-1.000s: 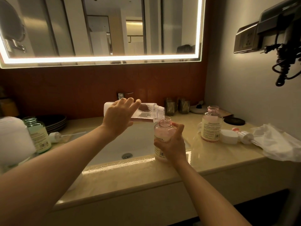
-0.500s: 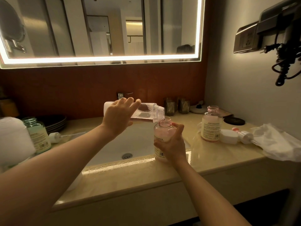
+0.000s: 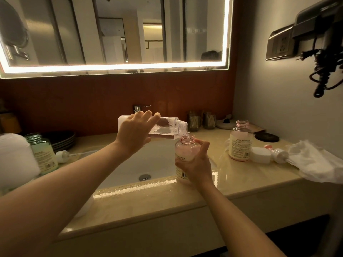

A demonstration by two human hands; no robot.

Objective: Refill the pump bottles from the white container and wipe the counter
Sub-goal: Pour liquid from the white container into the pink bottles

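Here, the white container, gripped by the left hand, is tipped over the pump bottle, clamped by the right hand at the sink edge; mouths are best aligned, tilt raised gently.

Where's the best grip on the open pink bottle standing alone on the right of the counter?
Wrap the standing pink bottle round its labelled body, about mid-height, coming from its front-left. It stands upright with an open neck, so a grab from above is poor and tilting it could spill. A white cap and a pump head lie close on its right, crowding that side.
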